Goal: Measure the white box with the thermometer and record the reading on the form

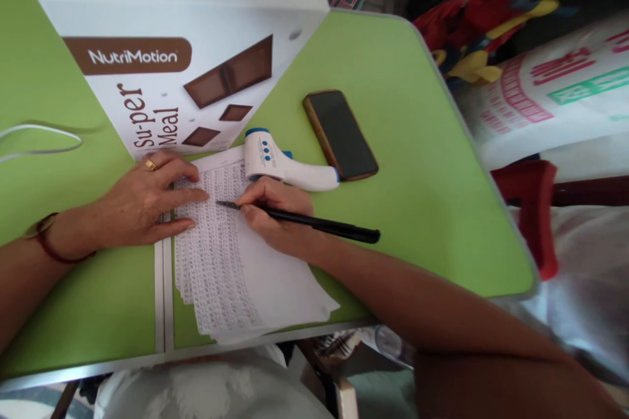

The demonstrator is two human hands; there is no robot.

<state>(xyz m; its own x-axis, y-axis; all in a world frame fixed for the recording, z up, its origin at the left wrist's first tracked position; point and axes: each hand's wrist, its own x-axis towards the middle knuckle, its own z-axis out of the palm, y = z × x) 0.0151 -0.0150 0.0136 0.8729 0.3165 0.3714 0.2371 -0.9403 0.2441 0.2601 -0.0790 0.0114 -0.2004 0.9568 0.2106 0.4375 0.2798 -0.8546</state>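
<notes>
My right hand point(278, 213) grips a black pen point(324, 224), its tip on or just over the top sheet. Several loose sheets of paper point(280, 288) lie in an uneven stack, the left part filled with dense rows of handwriting and the right part blank. With its fingers spread, my left hand point(152, 200) rests flat on the left edge of the sheets. A white and blue handheld infrared thermometer point(304, 173) lies across the top of the paper, just beyond my right hand.
A large white NutriMotion box point(196, 26) stands behind the paper. A smartphone point(341, 134) in a brown case lies right of the thermometer. On the left is a white cable point(44, 127). The green table point(432, 209) has a metal-trimmed edge and a seam. A red stool point(528, 216) stands beyond its right edge.
</notes>
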